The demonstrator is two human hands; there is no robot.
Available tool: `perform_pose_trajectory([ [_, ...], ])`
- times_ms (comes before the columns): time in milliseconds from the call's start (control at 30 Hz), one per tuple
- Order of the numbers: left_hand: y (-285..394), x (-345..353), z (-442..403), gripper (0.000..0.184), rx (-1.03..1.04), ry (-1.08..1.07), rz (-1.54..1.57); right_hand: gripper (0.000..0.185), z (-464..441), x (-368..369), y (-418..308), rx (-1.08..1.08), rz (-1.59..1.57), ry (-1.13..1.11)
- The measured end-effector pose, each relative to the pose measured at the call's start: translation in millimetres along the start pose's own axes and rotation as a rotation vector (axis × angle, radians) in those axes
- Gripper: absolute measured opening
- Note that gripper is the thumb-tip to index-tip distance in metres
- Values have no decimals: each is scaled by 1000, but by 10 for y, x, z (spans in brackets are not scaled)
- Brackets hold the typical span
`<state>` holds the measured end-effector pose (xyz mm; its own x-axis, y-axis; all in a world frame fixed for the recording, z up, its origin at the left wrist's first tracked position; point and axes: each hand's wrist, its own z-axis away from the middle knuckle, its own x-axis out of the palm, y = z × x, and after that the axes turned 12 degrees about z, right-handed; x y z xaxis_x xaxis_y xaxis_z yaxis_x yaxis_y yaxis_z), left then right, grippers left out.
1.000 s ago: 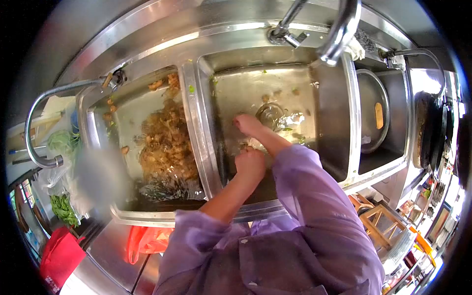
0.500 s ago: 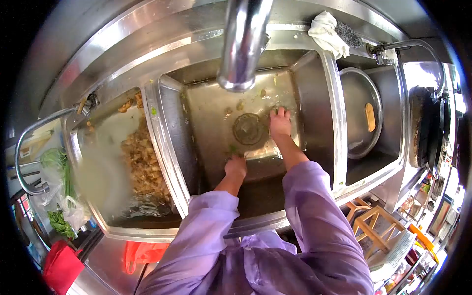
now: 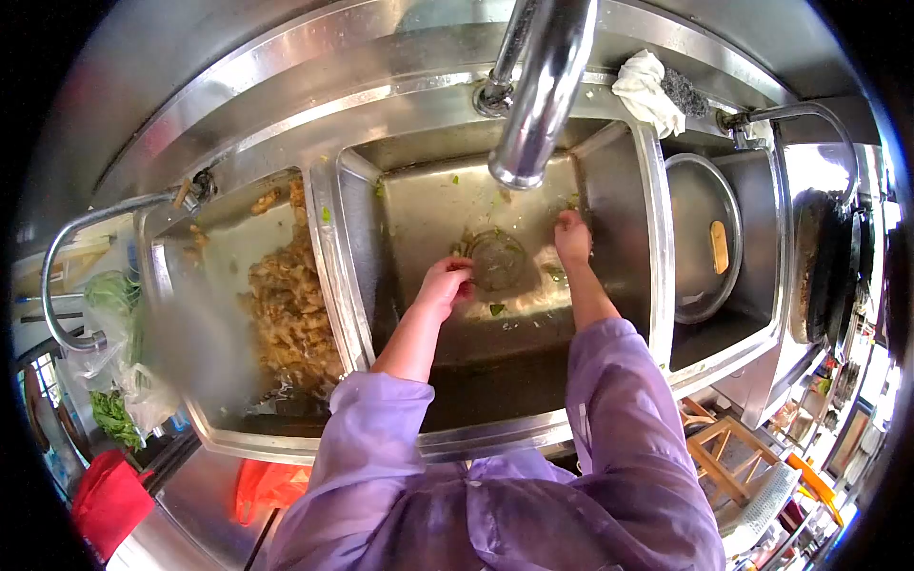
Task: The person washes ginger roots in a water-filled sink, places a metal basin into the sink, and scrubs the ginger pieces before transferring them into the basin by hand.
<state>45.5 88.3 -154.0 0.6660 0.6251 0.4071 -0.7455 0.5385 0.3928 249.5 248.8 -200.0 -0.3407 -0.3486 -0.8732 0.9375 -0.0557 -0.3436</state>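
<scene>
Both my hands are over the middle sink basin (image 3: 609, 381), which has shallow water and green scraps in it. Just left of the round drain (image 3: 497, 261), my left hand (image 3: 447, 283) has its fingers curled together; what they hold, if anything, is too small to name. My right hand (image 3: 573, 236) is closed near the basin's right side, its fingers bent and their contents hidden. A green leaf bit (image 3: 497, 309) lies below the drain. Brown food pieces (image 3: 290, 305) lie in water in the left basin.
A chrome faucet (image 3: 543, 95) hangs over the middle basin. The right basin holds a round metal bowl (image 3: 700, 228) with a wooden-coloured piece (image 3: 719, 247). A white cloth (image 3: 649, 93) and scouring pad (image 3: 684, 92) lie on the back ledge. A curved faucet (image 3: 71, 224) stands left.
Since half a second ago, my left hand has moved up beside the drain and my right hand has drawn its spread fingers together. The view has shifted slightly.
</scene>
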Motion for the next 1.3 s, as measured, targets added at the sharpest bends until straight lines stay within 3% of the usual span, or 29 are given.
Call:
perform_pose_trajectory([
  [33,-61,5,-46,18,-1,-3,6,21,-6,-8,-45,-2,6,1],
  [100,-206,-4,-109,22,383,696,-1144,29,-38,-20,-139,-39,144,385],
  [133,-174,10,-58,24,319,690,-1489,33,-118,-66,-176,-39,214,293],
  [167,-150,9,-42,24,313,699,-1486,33,-185,-97,-219,-46,212,286],
  [233,-77,-26,-7,23,593,678,-1672,28,-301,-54,-251,-29,378,149],
  [300,16,44,-37,24,655,646,-1627,29,-390,26,-247,-71,393,70],
  [367,89,208,-80,23,535,456,-1265,25,-464,99,-253,-24,140,-180],
  [433,26,289,-192,24,469,417,-1373,24,-302,79,-469,-210,46,131],
  [533,-216,225,-412,25,376,461,-1348,20,-296,277,-780,-316,136,30],
  [567,-277,205,-424,25,395,456,-1412,21,-289,455,-841,-385,-171,24],
  [633,-319,214,-424,24,412,459,-1479,22,-223,604,-1038,-453,-486,13],
  [700,-354,253,-422,22,416,392,-1488,29,-114,644,-1182,-756,418,-16],
  [733,-376,251,-425,22,411,396,-1488,29,-73,644,-1244,-758,415,-20],
  [800,-413,235,-410,21,639,288,-1608,31,-9,674,-1294,-806,494,-146],
  [833,-422,227,-404,21,631,285,-1601,31,-24,682,-1274,-807,500,-155],
  [933,-416,228,-417,20,529,264,-1434,23,-29,430,-1224,-546,163,-111],
  [1000,-432,231,-387,21,467,517,-1051,22,-21,138,-1112,-506,185,-144],
  [1033,-321,290,-241,21,468,516,-1052,21,-6,29,-1069,-469,201,-177],
  [1100,-30,435,154,25,52,124,-302,16,218,-124,-1024,-386,524,-98],
  [1167,227,482,716,29,167,25,-298,17,596,-392,-1248,-323,474,-188],
  [1233,522,382,1261,30,314,29,-365,19,1098,-630,-1582,-405,58,21],
  [1300,783,93,1679,23,504,190,-490,22,1633,-750,-2004,-696,-254,96],
])
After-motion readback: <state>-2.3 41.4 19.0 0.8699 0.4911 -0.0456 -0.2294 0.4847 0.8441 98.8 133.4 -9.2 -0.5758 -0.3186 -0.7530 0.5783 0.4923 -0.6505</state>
